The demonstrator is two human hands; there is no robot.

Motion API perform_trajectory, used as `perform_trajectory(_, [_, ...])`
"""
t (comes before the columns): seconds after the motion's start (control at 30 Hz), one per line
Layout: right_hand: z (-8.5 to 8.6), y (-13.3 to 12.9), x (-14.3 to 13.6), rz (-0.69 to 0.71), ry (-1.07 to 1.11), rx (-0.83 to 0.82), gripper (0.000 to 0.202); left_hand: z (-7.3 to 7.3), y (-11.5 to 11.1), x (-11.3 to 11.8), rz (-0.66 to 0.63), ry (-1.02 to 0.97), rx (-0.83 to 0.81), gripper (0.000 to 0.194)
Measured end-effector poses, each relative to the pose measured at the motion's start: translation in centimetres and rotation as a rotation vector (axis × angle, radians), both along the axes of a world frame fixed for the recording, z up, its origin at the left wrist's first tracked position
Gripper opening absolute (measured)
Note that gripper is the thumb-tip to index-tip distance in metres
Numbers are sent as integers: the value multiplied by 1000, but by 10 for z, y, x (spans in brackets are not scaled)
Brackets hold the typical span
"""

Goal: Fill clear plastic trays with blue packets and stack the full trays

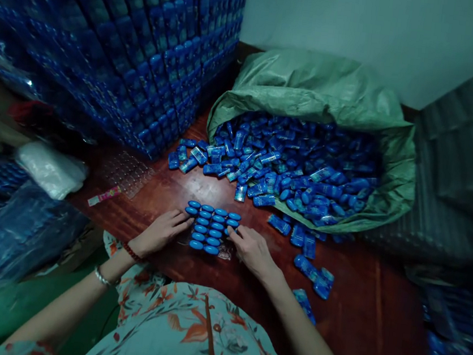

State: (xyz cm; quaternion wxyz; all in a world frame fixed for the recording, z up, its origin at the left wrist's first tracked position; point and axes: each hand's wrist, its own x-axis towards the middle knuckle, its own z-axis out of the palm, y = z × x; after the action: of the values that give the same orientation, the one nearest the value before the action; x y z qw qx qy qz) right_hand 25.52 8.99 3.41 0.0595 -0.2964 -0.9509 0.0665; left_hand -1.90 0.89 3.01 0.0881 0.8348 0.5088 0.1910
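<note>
Small blue bottles (215, 226) with glossy oval caps stand upright in tight rows in front of me, with longer columns in the middle and shorter ones at the sides. A bit of clear plastic (225, 251) shows at their near right corner. My left hand (164, 231) is closed at the left side, its thumb and fingertips on a bottle of the left column. On the opposite side my right hand (251, 249) pinches a bottle at the right column. The lower parts of the bottles are hidden.
A green woven sack (313, 103) lies open, spilling loose blue bottles (272, 164) onto the brown table (358, 305). Tall stacks of packed bottles (147, 59) rise at the left. A clear blister tray (128, 174) and a pink-and-white packet (104, 196) lie left. Dark stacked trays (448, 156) stand right.
</note>
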Motion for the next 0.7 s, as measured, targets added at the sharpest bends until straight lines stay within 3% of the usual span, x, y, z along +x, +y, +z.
perform_trajectory(0.27, [2, 8, 6, 56, 117, -41, 29, -7, 8, 1, 15, 28, -2, 35])
perform_trajectory(0.33, [-3, 22, 10, -75, 217, -47, 31, -8, 7, 0, 8, 34, -15, 35])
perform_trajectory(0.47, [-18, 64, 5, -569, 293, 40, 39, -5, 5, 0, 63, 17, 48, 30])
perform_trajectory(0.53, [-26, 80, -4, -655, 217, 66, 45, -1, 11, 4, 113, -76, 84, 27])
perform_trajectory(0.7, [-43, 75, -24, -441, 146, -52, 43, 19, 60, 25, 229, -306, 5, 24])
